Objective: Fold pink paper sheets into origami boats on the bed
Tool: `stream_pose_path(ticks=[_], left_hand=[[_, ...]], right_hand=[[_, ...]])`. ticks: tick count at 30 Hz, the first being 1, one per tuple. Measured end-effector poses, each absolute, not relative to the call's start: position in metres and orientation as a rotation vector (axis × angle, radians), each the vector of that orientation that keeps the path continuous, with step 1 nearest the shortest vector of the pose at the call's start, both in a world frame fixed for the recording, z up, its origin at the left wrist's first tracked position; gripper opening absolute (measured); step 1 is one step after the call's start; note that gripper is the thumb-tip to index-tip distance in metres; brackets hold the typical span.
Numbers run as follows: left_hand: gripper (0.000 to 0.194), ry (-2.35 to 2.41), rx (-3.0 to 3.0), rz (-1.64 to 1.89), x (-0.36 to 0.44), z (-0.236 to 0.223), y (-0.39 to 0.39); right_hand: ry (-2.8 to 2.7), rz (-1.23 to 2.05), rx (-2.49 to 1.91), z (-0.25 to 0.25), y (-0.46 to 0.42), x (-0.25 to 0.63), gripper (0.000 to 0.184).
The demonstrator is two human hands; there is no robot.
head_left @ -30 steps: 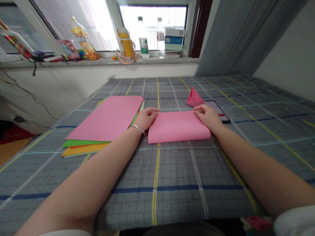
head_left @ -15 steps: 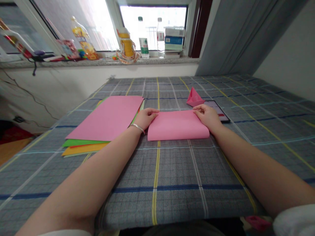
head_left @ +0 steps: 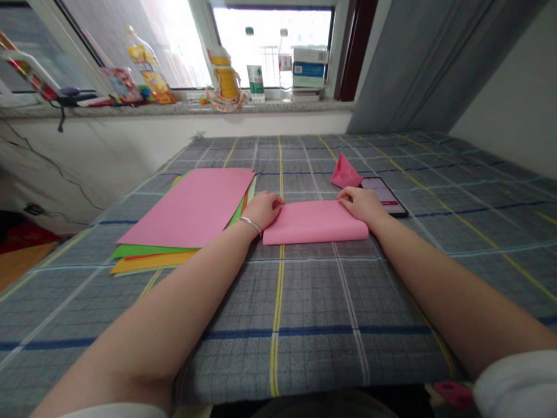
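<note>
Holding folded pink paper two-handed

Plaid bed cover seen from its near edge. At the grip lies a folded pink sheet. Left of the grip, just beside it, is a paper stack of pink, green and orange sheets. Beyond the grip to the right are a phone and, just beside it, a pink paper fold.

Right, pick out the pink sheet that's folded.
The folded pink sheet, under the left hand and right hand. The other pink sheet lies flat on the green paper and orange paper.
</note>
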State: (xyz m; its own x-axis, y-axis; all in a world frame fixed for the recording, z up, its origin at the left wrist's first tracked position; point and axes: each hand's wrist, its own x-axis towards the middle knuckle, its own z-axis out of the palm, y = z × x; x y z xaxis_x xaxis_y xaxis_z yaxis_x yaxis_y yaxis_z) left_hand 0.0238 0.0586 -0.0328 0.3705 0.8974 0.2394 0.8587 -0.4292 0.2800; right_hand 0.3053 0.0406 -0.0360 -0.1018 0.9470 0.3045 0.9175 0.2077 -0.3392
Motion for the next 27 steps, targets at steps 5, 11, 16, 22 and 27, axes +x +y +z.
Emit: stream_pose_path(ticks=[5, 11, 16, 22, 27], left_hand=[[0.026, 1.678, 2.732, 0.455, 0.029, -0.033, 0.052], [0.034, 1.154, 3.045, 0.453, 0.031, -0.037, 0.055], [0.039, 1.033, 3.042, 0.215, 0.033, -0.032, 0.057], [0.039, 1.061, 2.984, 0.215, 0.039, -0.030, 0.054], [0.045, 1.154, 2.896, 0.216, 0.048, -0.028, 0.040]], right_hand=[[-2.041, 0.086, -1.740, -0.036, 0.041, 0.305, 0.016], [-2.048, 0.071, -1.729, -0.037, 0.042, 0.306, 0.016], [-2.079, 0.029, -1.724, -0.038, 0.042, 0.306, 0.016], [-2.072, 0.036, -1.711, -0.038, 0.042, 0.306, 0.017], [-2.082, 0.016, -1.709, -0.037, 0.041, 0.306, 0.018]])
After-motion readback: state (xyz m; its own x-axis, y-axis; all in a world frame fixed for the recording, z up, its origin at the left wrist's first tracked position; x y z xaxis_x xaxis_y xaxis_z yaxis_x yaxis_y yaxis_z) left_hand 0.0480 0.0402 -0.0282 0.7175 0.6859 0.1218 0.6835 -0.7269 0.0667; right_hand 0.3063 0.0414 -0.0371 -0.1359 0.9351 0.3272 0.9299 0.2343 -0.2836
